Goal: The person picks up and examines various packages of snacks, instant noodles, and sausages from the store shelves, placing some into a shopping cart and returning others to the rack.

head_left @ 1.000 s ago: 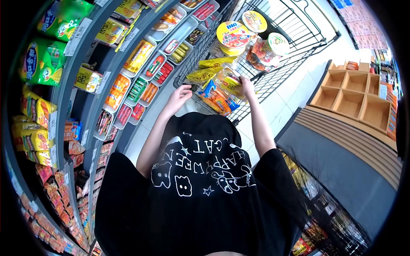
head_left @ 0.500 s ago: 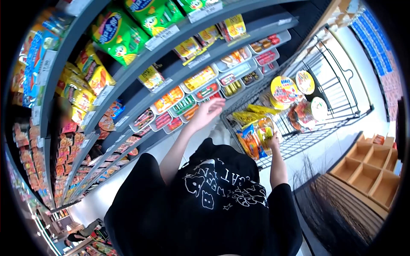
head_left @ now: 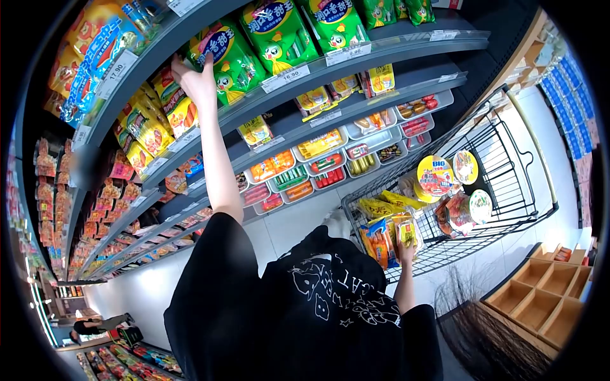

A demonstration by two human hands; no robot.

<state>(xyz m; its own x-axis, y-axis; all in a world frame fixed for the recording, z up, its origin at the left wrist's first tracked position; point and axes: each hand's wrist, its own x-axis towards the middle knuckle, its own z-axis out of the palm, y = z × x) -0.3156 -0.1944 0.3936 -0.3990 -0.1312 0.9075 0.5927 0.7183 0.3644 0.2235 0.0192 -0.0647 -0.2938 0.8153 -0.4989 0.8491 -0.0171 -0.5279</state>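
Observation:
My left hand is raised to the upper shelf at the left edge of a green snack bag. Its thumb and fingers are spread apart, the thumb against the bag. More green bags stand to the right, and yellow-red snack packets sit on the level below my hand. My right hand is down at the cart, closed around a yellow packet. Beside that packet lie an orange-and-blue snack bag and yellow packets in the shopping cart.
Instant noodle tubs stand deeper in the cart. Clear trays of small wrapped snacks line the lower shelf. A wooden compartment rack stands at the right. A person is far off at lower left.
My left hand has moved up and left from near the lower trays to the green bag on the upper shelf. My right hand stays at the cart with the yellow packet.

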